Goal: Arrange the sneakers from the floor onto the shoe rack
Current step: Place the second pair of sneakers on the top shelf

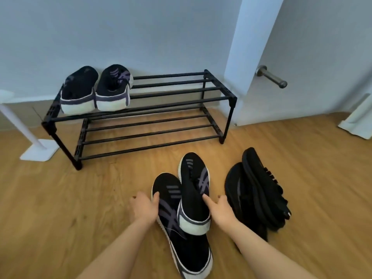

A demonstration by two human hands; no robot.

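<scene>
A black two-tier shoe rack (181, 91) stands against the wall. Two black sneakers with purple stripes and white soles (94, 91) sit side by side on the left end of its top tier, heels toward me. On the wooden floor in front of me lie two more of the same kind. My left hand (144, 208) grips the left side of the nearer sneaker (181, 234). My right hand (220, 208) holds the right side of the farther sneaker (194, 190), whose heel rests on top of the nearer one.
Two all-black sneakers (259, 194) lie stacked on their sides on the floor to the right. A white stand with a flat base (38, 152) is left of the rack. A door with a metal handle (271, 76) is at the right.
</scene>
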